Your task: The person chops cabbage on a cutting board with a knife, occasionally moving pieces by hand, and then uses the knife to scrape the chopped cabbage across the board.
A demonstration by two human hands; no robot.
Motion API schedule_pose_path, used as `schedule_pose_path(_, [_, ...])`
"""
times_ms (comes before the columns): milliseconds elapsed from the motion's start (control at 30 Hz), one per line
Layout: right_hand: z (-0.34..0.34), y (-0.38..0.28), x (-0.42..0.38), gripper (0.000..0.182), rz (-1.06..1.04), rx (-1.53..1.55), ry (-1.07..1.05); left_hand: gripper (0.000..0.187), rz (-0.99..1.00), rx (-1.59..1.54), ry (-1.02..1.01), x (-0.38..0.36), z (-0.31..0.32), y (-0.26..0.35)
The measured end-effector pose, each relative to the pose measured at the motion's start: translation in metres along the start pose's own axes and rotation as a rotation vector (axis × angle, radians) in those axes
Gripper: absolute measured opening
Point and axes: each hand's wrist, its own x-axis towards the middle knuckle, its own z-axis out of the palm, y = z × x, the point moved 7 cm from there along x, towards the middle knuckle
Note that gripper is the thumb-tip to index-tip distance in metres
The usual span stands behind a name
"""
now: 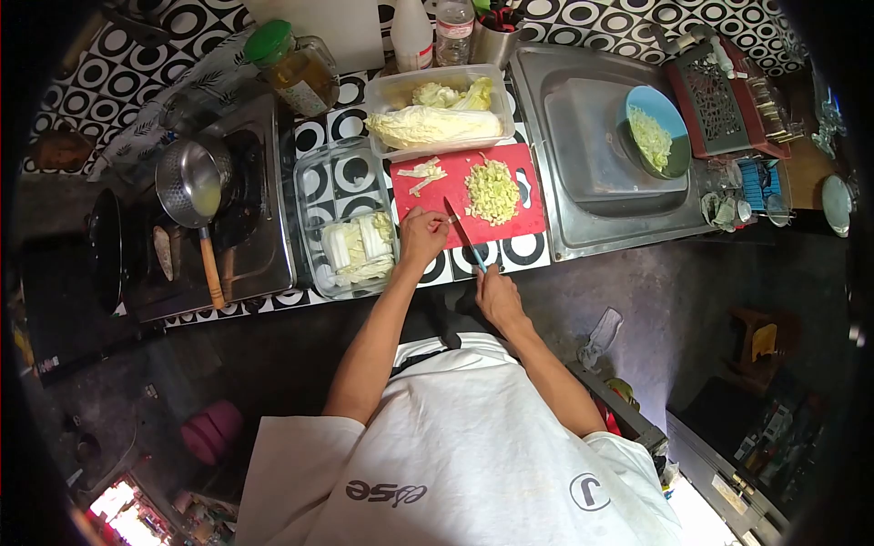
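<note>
My right hand [498,296] grips the light blue handle of a kitchen knife [464,234], whose dark blade slants over the front of a red cutting board [405,193]. On the board's left front edge, my left hand [424,237] has its fingertips pinched together at a small pale piece of cabbage [453,218] beside the blade. A pile of chopped cabbage [492,192] lies on the right of the board. Some thin pale scraps [423,173] lie at its upper left.
Behind the board, a plastic tub [378,96] holds napa cabbage [437,126]. Left of it, a clear container [314,182] holds cut cabbage leaves [358,246]. A saucepan [177,196] sits on the stove. In the sink [555,218] stands a blue bowl [645,98] of shredded cabbage.
</note>
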Motion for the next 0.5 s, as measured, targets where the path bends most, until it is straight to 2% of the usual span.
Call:
schedule_pose_path(233, [-0.004, 0.01, 0.003, 0.033, -0.016, 0.025, 0.049, 0.014, -0.024, 0.026, 0.02, 0.001, -0.002, -0.001])
schedule_pose_path(500, [0.003, 0.004, -0.002, 0.033, -0.058, 0.024, 0.025, 0.01, 0.007, 0.004, 0.042, -0.001, -0.002, 0.005])
